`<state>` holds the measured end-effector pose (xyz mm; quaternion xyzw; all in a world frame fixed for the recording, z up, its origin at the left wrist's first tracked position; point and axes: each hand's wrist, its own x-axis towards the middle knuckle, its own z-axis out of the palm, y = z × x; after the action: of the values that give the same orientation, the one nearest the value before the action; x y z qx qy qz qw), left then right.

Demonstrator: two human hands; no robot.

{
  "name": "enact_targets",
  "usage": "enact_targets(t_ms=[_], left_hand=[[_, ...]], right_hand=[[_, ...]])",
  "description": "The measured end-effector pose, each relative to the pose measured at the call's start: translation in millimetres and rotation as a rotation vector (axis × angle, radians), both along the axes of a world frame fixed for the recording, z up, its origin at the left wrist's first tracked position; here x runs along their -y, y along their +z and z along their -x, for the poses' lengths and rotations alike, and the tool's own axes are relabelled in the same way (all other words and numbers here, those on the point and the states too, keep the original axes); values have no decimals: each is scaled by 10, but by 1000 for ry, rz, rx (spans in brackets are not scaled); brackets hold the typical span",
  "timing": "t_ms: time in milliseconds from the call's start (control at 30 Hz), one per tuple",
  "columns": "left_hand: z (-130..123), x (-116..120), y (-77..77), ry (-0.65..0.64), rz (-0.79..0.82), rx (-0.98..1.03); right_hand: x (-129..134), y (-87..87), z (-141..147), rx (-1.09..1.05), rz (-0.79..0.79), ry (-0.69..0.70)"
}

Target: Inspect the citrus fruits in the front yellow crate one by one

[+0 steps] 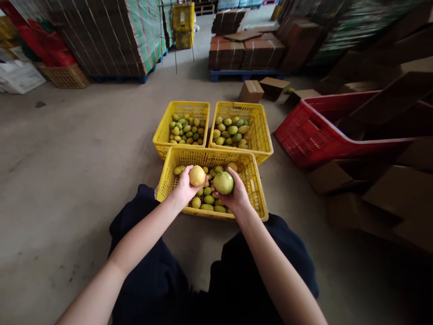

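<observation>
My left hand point(187, 186) is closed round a yellow lemon point(197, 176). A larger, greenish-yellow lemon point(223, 183) rests in the curled fingers of my right hand point(238, 192). Both hands hover close together over the near yellow crate point(260, 198), where several green and yellow lemons point(209, 199) lie. Behind it, side by side, stand a left yellow crate point(157, 135) with smaller-looking lemons point(186, 128) and a right yellow crate point(267, 135) with lemons point(232, 130) too.
To the right, a red crate point(297, 135) holds cardboard, with open cartons point(338, 176) around it. Small boxes point(251, 91) sit behind the crates. Farther off are a blue pallet point(243, 73) of bundled cardboard and a wrapped stack point(111, 40). Bare concrete floor point(84, 149) stretches left.
</observation>
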<state>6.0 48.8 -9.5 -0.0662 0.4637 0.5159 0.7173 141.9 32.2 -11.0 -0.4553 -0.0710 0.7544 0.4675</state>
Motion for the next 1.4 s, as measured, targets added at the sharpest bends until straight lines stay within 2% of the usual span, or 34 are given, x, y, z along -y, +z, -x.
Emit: enact_targets(t_ms=[133, 267, 433, 533, 667, 1000, 1100, 1200, 1300, 1400], left_hand=[[18, 9, 32, 28, -73, -29], [41, 27, 67, -54, -39, 20], [44, 42, 95, -121, -41, 31], [45, 39, 120, -104, -9, 39], [61, 47, 153, -75, -68, 52], [103, 52, 67, -100, -37, 150], [105, 47, 74, -99, -50, 154], [102, 38, 90, -79, -83, 71], [101, 30, 96, -44, -108, -8], [113, 37, 96, -49, -91, 21]], right_hand=[[-24, -66, 1, 76, 52, -37], [-43, -97, 28, 118, 30, -113], [-45, -111, 25, 91, 40, -18], [-23, -124, 29, 109, -36, 8], [2, -127, 48, 122, -122, -9], [-21, -182, 2, 31, 72, 73], [-18, -185, 26, 94, 70, 3], [-16, -165, 53, 133, 40, -82], [-15, -147, 61, 119, 31, -76], [-7, -150, 59, 133, 49, -40]])
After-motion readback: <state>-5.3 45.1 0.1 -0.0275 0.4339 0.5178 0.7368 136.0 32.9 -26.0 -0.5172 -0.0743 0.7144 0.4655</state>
